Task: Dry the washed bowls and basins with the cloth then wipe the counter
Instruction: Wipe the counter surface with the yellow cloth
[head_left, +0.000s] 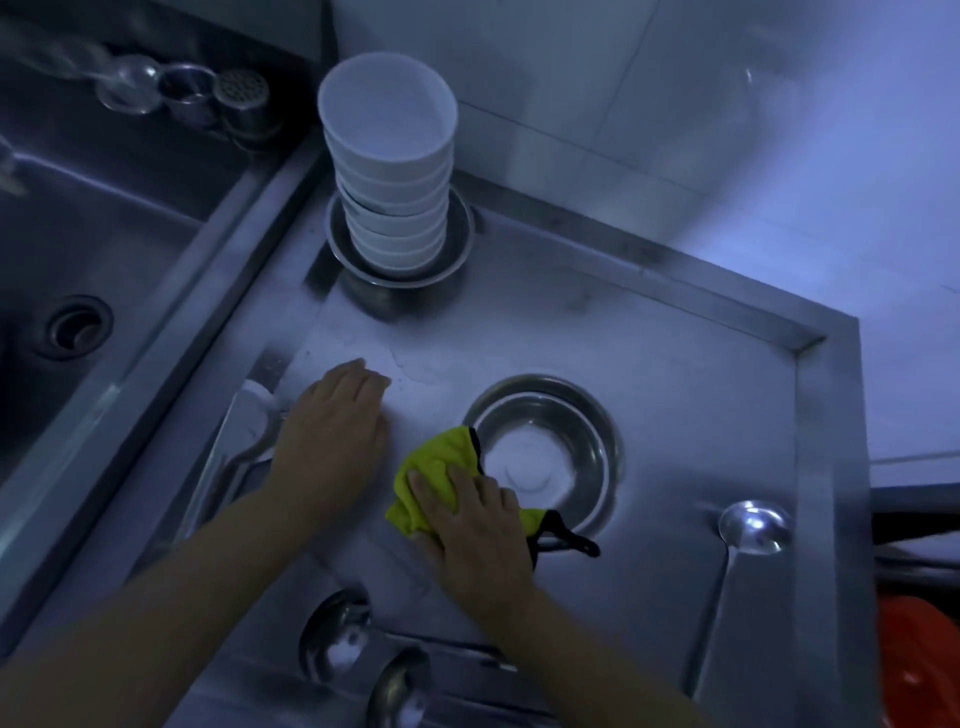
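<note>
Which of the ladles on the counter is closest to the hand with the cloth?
The ladle at the near edge, its bowl just below the right hand pressing the yellow cloth. The ladle by the right rim lies farther off, beyond the steel basin.

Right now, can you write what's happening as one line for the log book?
step: wiping counter | right hand: presses yellow cloth on counter beside steel basin | left hand: flat on counter | white bowls: stacked
</note>
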